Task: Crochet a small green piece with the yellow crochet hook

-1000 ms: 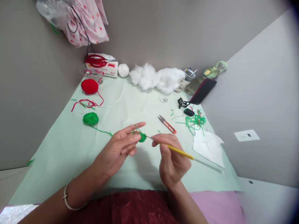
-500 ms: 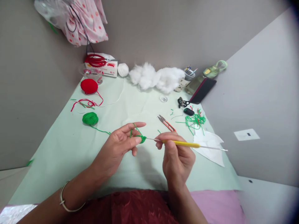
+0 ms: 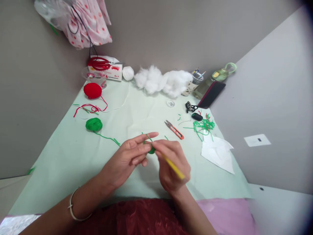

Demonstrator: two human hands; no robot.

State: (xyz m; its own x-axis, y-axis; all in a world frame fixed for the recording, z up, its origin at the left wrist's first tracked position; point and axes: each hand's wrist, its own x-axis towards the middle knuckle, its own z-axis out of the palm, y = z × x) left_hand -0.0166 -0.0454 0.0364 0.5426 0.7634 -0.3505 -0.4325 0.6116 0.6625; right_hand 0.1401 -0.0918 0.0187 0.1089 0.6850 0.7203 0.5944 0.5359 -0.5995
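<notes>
My left hand pinches a small green crochet piece between thumb and fingers, and green yarn runs over its raised index finger. A crochet hook with a yellow handle is gripped in my right hand, whose fingertips are right beside the green piece. The hook's metal tip is hidden by the fingers. From my left hand a strand leads back to the green yarn ball on the table. Orange thread snips lie beyond my right hand.
Left on the pale green cloth sits a red yarn ball. Red scissors rest on a box behind it. White stuffing lies along the back. Green yarn scraps, a hair claw and a phone are at right.
My right hand has moved left to meet the green piece, and the hook has turned so its handle slants down toward me. My left hand has shifted slightly right.
</notes>
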